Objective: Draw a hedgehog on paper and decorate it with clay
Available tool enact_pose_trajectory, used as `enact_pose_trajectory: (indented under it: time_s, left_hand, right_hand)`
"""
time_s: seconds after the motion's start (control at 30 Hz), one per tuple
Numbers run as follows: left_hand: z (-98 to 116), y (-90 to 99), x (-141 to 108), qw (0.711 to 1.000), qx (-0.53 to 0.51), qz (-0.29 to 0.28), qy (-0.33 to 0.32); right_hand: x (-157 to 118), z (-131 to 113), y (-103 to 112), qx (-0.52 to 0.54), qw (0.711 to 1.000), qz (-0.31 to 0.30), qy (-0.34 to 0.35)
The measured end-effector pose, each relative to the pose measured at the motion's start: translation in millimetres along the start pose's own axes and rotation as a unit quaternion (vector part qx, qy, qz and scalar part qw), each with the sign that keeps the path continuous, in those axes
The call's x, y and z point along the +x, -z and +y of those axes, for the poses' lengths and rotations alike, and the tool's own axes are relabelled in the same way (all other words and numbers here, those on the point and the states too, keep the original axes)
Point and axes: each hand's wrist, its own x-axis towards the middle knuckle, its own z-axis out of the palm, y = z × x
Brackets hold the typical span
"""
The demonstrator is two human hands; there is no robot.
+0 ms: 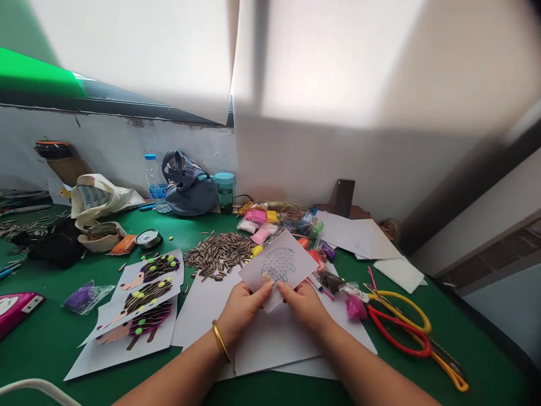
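Fingers [262,293] of both hands grasping: left hand [239,310] and right hand [310,307] pinch the drawn card [279,262] near its lower corner, thumbs on top. Card is tilted, held up over the white sheets [270,352], upper part unsupported. Blue-green outline of a spiky animal on it; pale bit at left thumb tip, too small to tell.

Risks, my judgement: thumbs pressing hard could crease the card; damp skin could smudge the line work if the ink isn't dry. Uneven pull from the two hands might bend or tear it. Lowering it forward could scatter the seed pile [220,254], which lies just beyond and spills onto the sheets. Loose sheets overlap, so a dragging forearm might shift them.

Around: hedgehog sheets [160,270] with seeds and green dots sit left of the white sheets, near the left forearm; a sideways sweep could knock bits off. Clay packs [260,217] crowd behind the card. Pink packet [356,308] and scissors [399,352] with red and yellow handles take up the right side of the desk [486,361], near the right forearm. Purple packet [87,297] far left, out of the way.
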Motion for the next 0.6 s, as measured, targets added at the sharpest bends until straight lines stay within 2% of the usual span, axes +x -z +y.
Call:
enact_pose_trajectory:
  time_s: [0.3, 0.6]
  left_hand:
    - [-2, 2.0, -3, 0.999, 0.032, -0.010, 0.004]
    - [-6, 1.0, 1, 0.999, 0.027, -0.008, -0.022]
  right_hand:
    - [-4, -4, 2, -0.029, 0.998, 0.050, -0.019]
    - [-8, -9, -8, 0.046, 0.997, 0.065, 0.003]
